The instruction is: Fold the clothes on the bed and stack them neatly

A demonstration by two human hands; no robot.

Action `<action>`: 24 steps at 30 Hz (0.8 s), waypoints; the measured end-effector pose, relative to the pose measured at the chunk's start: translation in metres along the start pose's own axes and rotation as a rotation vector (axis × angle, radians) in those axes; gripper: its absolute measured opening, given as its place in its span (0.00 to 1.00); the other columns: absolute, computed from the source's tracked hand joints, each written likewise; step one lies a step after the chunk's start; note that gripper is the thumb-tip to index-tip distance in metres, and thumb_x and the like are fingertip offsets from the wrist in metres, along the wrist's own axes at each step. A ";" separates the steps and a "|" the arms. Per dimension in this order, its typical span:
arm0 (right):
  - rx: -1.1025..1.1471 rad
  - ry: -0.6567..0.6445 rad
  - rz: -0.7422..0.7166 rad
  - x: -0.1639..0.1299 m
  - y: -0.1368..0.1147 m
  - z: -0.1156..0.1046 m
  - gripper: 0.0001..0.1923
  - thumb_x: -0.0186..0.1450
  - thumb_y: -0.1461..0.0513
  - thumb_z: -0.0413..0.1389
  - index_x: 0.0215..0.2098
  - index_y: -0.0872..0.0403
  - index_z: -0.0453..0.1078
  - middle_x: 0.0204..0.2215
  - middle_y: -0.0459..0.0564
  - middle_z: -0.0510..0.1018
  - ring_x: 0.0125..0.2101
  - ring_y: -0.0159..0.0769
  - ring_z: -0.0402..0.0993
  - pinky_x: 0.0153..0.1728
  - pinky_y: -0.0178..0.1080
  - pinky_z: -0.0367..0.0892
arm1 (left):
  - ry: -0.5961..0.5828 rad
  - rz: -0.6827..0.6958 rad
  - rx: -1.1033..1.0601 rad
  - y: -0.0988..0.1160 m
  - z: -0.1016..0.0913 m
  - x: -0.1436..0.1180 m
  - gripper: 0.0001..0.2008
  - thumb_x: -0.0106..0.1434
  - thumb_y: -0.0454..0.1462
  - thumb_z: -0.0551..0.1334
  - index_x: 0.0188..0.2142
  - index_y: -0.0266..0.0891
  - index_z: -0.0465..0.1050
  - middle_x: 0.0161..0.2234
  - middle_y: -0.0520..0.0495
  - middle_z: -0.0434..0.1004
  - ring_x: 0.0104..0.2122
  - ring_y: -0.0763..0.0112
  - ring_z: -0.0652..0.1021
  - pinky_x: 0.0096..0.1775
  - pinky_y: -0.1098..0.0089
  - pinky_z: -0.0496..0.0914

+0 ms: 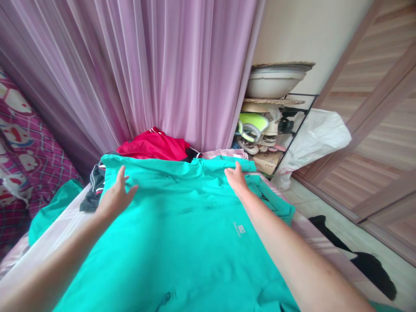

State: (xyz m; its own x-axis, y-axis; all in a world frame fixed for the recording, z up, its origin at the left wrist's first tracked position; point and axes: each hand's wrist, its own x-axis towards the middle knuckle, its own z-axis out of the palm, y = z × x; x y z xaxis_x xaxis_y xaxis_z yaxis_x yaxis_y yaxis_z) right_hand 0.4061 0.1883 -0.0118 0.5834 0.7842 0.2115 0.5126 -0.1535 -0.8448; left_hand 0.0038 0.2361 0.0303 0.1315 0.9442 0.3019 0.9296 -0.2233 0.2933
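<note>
Single head-worn view, close, forward and down over a teal garment (182, 225)

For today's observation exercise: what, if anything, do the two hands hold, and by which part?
Nothing is gripped. The left hand lies flat and open on the turquoise shirt near its far left edge; the right hand presses its far edge, and whether its fingers pinch the cloth cannot be told.

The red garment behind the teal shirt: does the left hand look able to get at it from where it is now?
Probably yes. The left hand lies flat and open on the teal fabric shirt, and the crumpled red garment sits just beyond the shirt's far edge. Nothing stands between them; only a dark striped garment lies to the side.
</note>
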 end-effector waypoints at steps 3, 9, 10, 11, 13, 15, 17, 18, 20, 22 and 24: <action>-0.206 -0.240 -0.177 -0.083 0.007 0.013 0.37 0.68 0.56 0.49 0.72 0.56 0.44 0.64 0.61 0.64 0.61 0.43 0.65 0.59 0.45 0.62 | -0.054 0.269 0.078 0.013 0.035 -0.076 0.31 0.68 0.49 0.51 0.67 0.40 0.55 0.66 0.40 0.62 0.64 0.53 0.65 0.61 0.52 0.61; -0.630 -0.598 -0.530 -0.187 0.014 0.004 0.32 0.70 0.45 0.46 0.69 0.43 0.54 0.71 0.53 0.48 0.70 0.47 0.41 0.66 0.59 0.38 | -0.228 0.278 0.237 0.023 0.067 -0.161 0.29 0.69 0.52 0.49 0.67 0.50 0.57 0.69 0.47 0.52 0.68 0.53 0.57 0.64 0.45 0.52; -0.681 -0.590 -0.498 -0.188 0.018 -0.006 0.32 0.70 0.45 0.45 0.69 0.43 0.53 0.71 0.53 0.47 0.70 0.46 0.41 0.66 0.59 0.38 | -0.245 0.253 0.254 0.022 0.065 -0.164 0.30 0.69 0.52 0.49 0.67 0.49 0.56 0.69 0.47 0.52 0.68 0.53 0.56 0.64 0.45 0.51; -0.739 -0.563 -0.446 -0.185 0.023 -0.018 0.32 0.71 0.45 0.43 0.70 0.44 0.52 0.71 0.53 0.48 0.70 0.46 0.42 0.66 0.58 0.38 | -0.256 0.231 0.267 0.020 0.062 -0.164 0.30 0.69 0.52 0.49 0.67 0.49 0.55 0.69 0.47 0.51 0.68 0.54 0.56 0.64 0.45 0.50; -0.859 -0.488 -0.326 -0.175 0.039 -0.045 0.31 0.72 0.47 0.42 0.70 0.45 0.52 0.71 0.53 0.49 0.69 0.45 0.43 0.66 0.57 0.40 | -0.265 0.191 0.282 0.014 0.055 -0.163 0.30 0.69 0.51 0.48 0.68 0.48 0.55 0.69 0.46 0.52 0.68 0.54 0.55 0.64 0.45 0.50; -0.960 -0.412 -0.236 -0.166 0.057 -0.072 0.30 0.72 0.48 0.41 0.70 0.46 0.51 0.70 0.52 0.50 0.69 0.44 0.45 0.66 0.55 0.41 | -0.270 0.145 0.289 0.003 0.048 -0.164 0.30 0.69 0.50 0.48 0.68 0.47 0.55 0.69 0.46 0.52 0.68 0.53 0.54 0.64 0.45 0.50; -1.024 -0.363 -0.220 -0.163 0.074 -0.094 0.30 0.72 0.50 0.41 0.70 0.47 0.52 0.70 0.51 0.50 0.69 0.42 0.45 0.66 0.51 0.42 | -0.279 0.101 0.299 -0.012 0.042 -0.167 0.30 0.69 0.50 0.47 0.68 0.46 0.54 0.69 0.46 0.51 0.69 0.54 0.54 0.65 0.46 0.50; -1.043 -0.350 -0.231 -0.163 0.080 -0.101 0.30 0.72 0.50 0.41 0.70 0.48 0.52 0.70 0.50 0.50 0.69 0.41 0.45 0.67 0.50 0.42 | -0.284 0.083 0.307 -0.020 0.040 -0.170 0.30 0.69 0.50 0.46 0.68 0.46 0.53 0.70 0.46 0.51 0.69 0.54 0.53 0.65 0.46 0.50; -1.059 -0.337 -0.256 -0.164 0.088 -0.110 0.30 0.73 0.51 0.40 0.70 0.48 0.52 0.70 0.51 0.51 0.69 0.40 0.46 0.66 0.48 0.43 | -0.290 0.060 0.320 -0.037 0.035 -0.176 0.31 0.69 0.51 0.45 0.68 0.46 0.52 0.70 0.47 0.50 0.69 0.55 0.53 0.65 0.48 0.51; -1.059 -0.330 -0.265 -0.165 0.089 -0.112 0.30 0.73 0.51 0.40 0.70 0.49 0.52 0.70 0.51 0.52 0.69 0.40 0.47 0.66 0.48 0.44 | -0.290 0.045 0.321 -0.051 0.030 -0.181 0.32 0.69 0.51 0.45 0.69 0.45 0.52 0.70 0.46 0.49 0.69 0.55 0.52 0.65 0.48 0.51; -1.058 -0.336 -0.257 -0.165 0.085 -0.112 0.30 0.73 0.51 0.40 0.70 0.50 0.53 0.70 0.53 0.52 0.68 0.40 0.47 0.66 0.48 0.44 | -0.294 0.031 0.313 -0.057 0.026 -0.184 0.32 0.69 0.52 0.45 0.69 0.44 0.52 0.70 0.45 0.49 0.69 0.54 0.52 0.65 0.49 0.51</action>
State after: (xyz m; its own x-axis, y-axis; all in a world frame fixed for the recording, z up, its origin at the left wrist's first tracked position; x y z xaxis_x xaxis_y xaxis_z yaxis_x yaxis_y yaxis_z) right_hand 0.4239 -0.0211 -0.0638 0.2680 0.9625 0.0418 0.9597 -0.2705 0.0764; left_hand -0.0648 0.0819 -0.0656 0.2113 0.9772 0.0214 0.9774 -0.2110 -0.0153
